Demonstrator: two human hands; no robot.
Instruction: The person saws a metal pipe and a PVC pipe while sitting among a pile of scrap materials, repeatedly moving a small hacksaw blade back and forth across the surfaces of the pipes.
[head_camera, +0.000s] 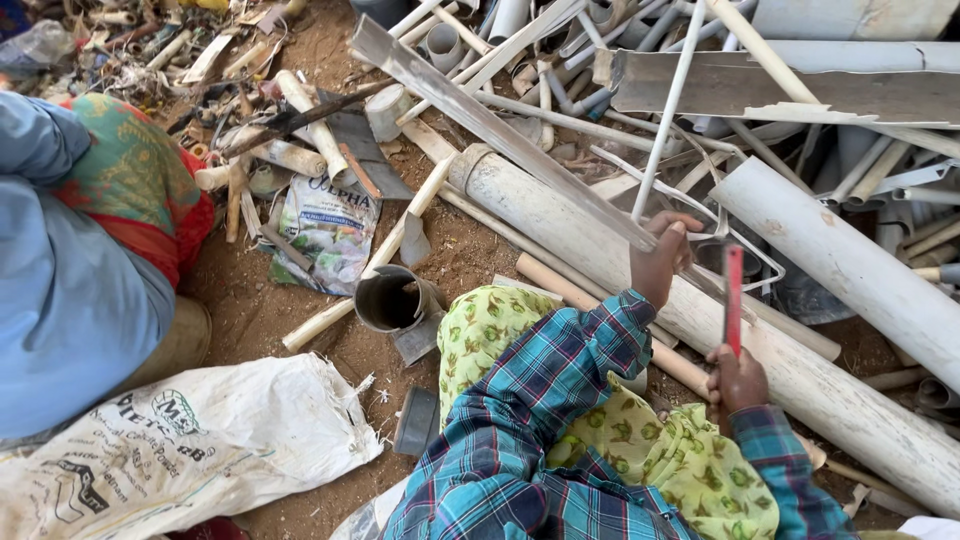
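My left hand (660, 258), in a teal plaid sleeve, is closed around the lower end of a long flat grey strip (480, 118) that slants up to the left over the pile. A thin white rod (668, 110) rises from right beside that hand; whether the hand also holds it is unclear. My right hand (738, 380) grips a narrow red tool (733, 298) held upright, just above a thick dirty white pipe (820, 400). A yellow-green patterned cloth (640, 440) covers my lap.
A heap of white and grey pipes (560, 40) fills the top and right, with another thick pipe (850, 262). A short grey pipe stub (390, 300) stands on the dirt. Another person in a blue shirt (60, 300) crouches at left, by a white sack (190, 440).
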